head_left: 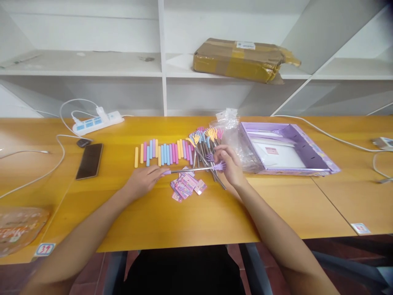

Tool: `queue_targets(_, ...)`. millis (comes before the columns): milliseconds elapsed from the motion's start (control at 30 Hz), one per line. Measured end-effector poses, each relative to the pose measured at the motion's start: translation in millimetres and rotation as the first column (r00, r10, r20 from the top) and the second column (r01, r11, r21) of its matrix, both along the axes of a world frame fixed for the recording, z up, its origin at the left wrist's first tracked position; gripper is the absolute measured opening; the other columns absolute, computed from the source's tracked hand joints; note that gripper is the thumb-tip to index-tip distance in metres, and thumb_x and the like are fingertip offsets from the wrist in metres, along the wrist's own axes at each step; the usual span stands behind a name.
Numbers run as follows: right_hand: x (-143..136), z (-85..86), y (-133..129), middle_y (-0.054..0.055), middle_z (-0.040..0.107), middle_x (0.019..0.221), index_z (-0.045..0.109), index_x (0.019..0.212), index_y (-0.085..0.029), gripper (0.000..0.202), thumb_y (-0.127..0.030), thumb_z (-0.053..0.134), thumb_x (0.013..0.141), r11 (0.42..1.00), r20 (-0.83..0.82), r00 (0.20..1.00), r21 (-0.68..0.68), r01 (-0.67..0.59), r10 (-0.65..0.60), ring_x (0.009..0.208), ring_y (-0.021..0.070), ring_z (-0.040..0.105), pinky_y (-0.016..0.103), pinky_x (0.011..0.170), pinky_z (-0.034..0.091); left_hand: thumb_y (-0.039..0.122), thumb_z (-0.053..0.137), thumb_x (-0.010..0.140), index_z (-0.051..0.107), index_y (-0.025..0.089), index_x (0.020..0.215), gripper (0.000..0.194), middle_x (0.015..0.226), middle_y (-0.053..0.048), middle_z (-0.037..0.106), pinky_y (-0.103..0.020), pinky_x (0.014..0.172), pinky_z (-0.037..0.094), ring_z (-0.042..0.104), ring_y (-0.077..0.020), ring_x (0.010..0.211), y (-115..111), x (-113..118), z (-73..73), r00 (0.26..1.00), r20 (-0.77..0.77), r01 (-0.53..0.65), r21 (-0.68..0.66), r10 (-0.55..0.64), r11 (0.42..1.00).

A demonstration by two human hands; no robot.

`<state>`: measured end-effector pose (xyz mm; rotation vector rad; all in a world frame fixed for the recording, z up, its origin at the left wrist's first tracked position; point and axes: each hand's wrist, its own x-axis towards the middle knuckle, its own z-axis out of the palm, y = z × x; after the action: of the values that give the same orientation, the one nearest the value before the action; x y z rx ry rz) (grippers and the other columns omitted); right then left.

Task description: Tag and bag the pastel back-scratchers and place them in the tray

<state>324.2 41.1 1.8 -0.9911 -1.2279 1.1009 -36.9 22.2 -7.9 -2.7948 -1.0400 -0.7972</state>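
A back scratcher (pixel 190 170) with a thin metal rod and a purple claw lies level between my two hands. Its purple grip end is closed in my left hand (pixel 144 180). My right hand (pixel 230 164) has its fingers curled at the claw end. Just behind, more back scratchers (pixel 202 141) are heaped, with yellow, blue, pink and purple claws. Left of the heap, coloured handle sleeves (pixel 166 155) stand in an uneven row. Below the rod is a loose pile of small pink printed cards (pixel 186 186), partly covered by it.
Clear plastic bags (pixel 235 143) lie between the heap and an open purple box (pixel 307 172) holding a few items. A phone (pixel 89 161) and a power strip (pixel 98 123) with cables are at left. A taped carton (pixel 233 59) sits on the shelf.
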Motion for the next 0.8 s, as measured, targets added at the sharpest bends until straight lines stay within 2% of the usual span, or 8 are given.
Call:
queue_targets(133, -6, -10.1, -4, -0.003, 0.052, 0.064, 0.073, 0.089, -0.023, 0.045, -0.065, 0.065, 0.101, 0.998, 0.211, 0.977, 0.025, -0.052, 0.045, 0.055, 0.0137, 0.044, 0.027, 0.051, 0.037, 0.03, 0.049, 0.114, 0.074, 0.024, 0.131, 0.031, 0.11, -0.006, 0.081, -0.022, 0.064, 0.049, 0.074, -0.0125, 0.083, 0, -1, -0.3, 0.999, 0.035, 0.012, -0.005, -0.012, 1.0)
queue_targets(267, -10, -14.3, -8, -0.001, 0.056, 0.066, 0.075, 0.087, -0.023, 0.045, -0.063, 0.063, 0.103, 0.996, 0.317, 0.947, 0.051, -0.07, 0.05, 0.06, 0.0153, 0.049, 0.027, 0.055, 0.039, 0.034, 0.054, 0.112, 0.078, 0.025, 0.123, 0.028, 0.104, -0.005, 0.08, -0.022, 0.057, 0.044, 0.072, -0.0111, 0.078, 0, -2, 2.2, 0.999, 0.05, 0.011, 0.023, -0.012, 1.0)
queue_targets(433, -16, -10.8, -15, -0.001, 0.054, 0.065, 0.075, 0.086, -0.023, 0.045, -0.062, 0.059, 0.106, 0.995, 0.271, 0.959, 0.04, -0.092, 0.078, 0.058, 0.0153, 0.048, 0.028, 0.054, 0.037, 0.035, 0.062, 0.109, 0.079, 0.026, 0.115, 0.019, 0.098, -0.002, 0.08, -0.023, 0.055, 0.043, 0.073, -0.0108, 0.075, -3, -2, 6.6, 0.998, 0.068, -0.012, 0.104, 0.005, 0.995)
queue_targets(600, -27, -6.0, -24, -0.001, 0.057, 0.066, 0.074, 0.085, -0.023, 0.045, -0.06, 0.059, 0.106, 0.995, 0.296, 0.953, 0.048, -0.086, 0.068, 0.057, 0.0154, 0.05, 0.028, 0.054, 0.038, 0.036, 0.062, 0.109, 0.078, 0.028, 0.117, 0.02, 0.099, -0.002, 0.08, -0.023, 0.06, 0.049, 0.074, -0.0114, 0.078, -9, 4, 7.0, 0.997, 0.072, -0.016, 0.062, 0.012, 0.998)
queue_targets(800, -42, -1.9, -35, 0.001, 0.063, 0.069, 0.073, 0.083, -0.023, 0.046, -0.06, 0.058, 0.106, 0.99, 0.335, 0.939, 0.092, -0.109, 0.072, 0.062, 0.0171, 0.054, 0.029, 0.059, 0.041, 0.034, 0.063, 0.109, 0.076, 0.025, 0.115, 0.017, 0.099, -0.002, 0.082, -0.024, 0.057, 0.047, 0.075, -0.0118, 0.076, -19, 18, 7.1, 0.998, 0.064, 0.022, 0.058, -0.025, 0.998)
